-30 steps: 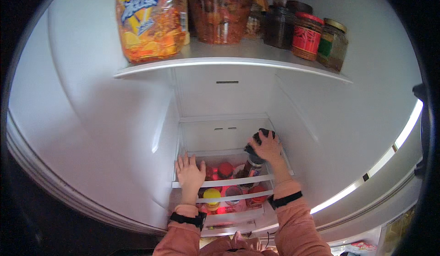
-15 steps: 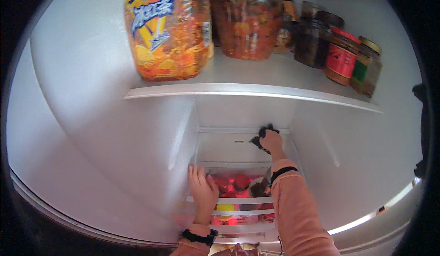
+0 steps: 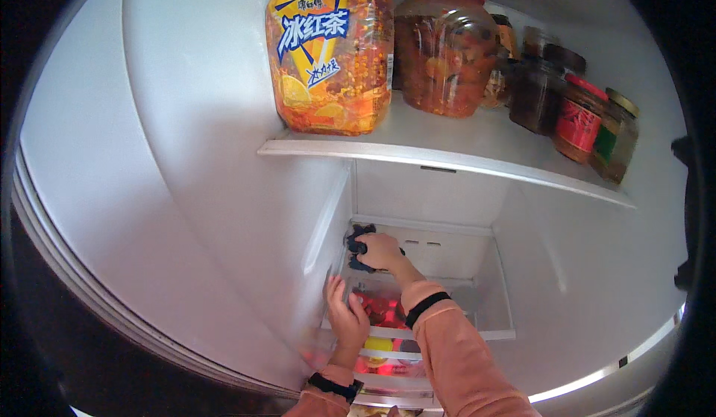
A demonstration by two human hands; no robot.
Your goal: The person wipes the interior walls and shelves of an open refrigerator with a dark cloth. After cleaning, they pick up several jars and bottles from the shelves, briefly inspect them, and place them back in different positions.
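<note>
My right hand (image 3: 383,253) is closed around a bunched dark cloth (image 3: 361,263). It presses the cloth toward the back left corner of the refrigerator's lower compartment, low on the back wall (image 3: 447,236). Closer to me, my left hand (image 3: 346,318) is open with its fingers stretched out. It lies by the left inner wall (image 3: 317,264), beside the front of a clear shelf; whether it touches the wall I cannot tell. My right forearm partly covers the red-lit jars (image 3: 380,306) seen beneath that shelf.
Above my hands runs a white-edged shelf (image 3: 440,160). On it stand a large orange-labelled bottle (image 3: 328,66), a big clear jar of reddish food (image 3: 447,66), a dark jar (image 3: 535,96), a red-labelled jar (image 3: 578,122) and a gold-lidded jar (image 3: 615,141).
My right hand has carried the cloth leftward across the back of the compartment. My left hand stays by the left wall. The whole view has shifted and tilted somewhat.
</note>
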